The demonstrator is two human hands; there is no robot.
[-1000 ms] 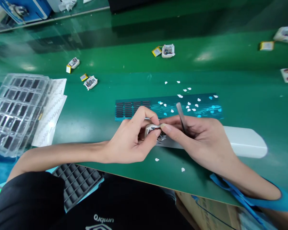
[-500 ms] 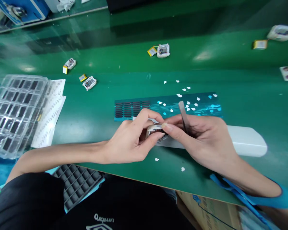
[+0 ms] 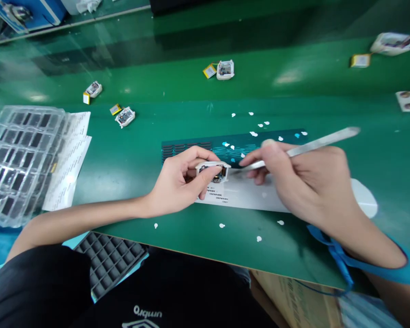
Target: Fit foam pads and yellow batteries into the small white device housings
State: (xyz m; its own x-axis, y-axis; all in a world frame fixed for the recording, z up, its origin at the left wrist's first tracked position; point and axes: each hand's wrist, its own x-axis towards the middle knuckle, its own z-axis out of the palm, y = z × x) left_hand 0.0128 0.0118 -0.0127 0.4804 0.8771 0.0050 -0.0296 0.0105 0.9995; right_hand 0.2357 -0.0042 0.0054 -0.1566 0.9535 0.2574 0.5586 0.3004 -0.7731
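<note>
My left hand [image 3: 181, 180] is closed round a small white square housing [image 3: 212, 171] with electronics showing inside, held just above the green table. My right hand [image 3: 305, 175] grips metal tweezers [image 3: 314, 143] like a pen, tips pointing left toward the housing's right edge. Under both hands lies a white sheet with printed labels [image 3: 246, 193]. Behind them is a blue-green sheet [image 3: 232, 146] with rows of small dark pads at its left end and white backing scraps scattered on it.
A clear blister tray [image 3: 18, 159] of dark parts sits at the left on white label sheets [image 3: 70, 159]. Small housings with yellow batteries [image 3: 123, 115] [image 3: 220, 69] [image 3: 379, 48] lie farther back. A dark grid tray [image 3: 111, 259] rests on my lap. A blue wrist strap [image 3: 341, 262] hangs from my right wrist.
My right hand has swung the tweezers from upright between the fingers to a writing grip, tips now at the housing. My left hand shifted slightly left with the housing.
</note>
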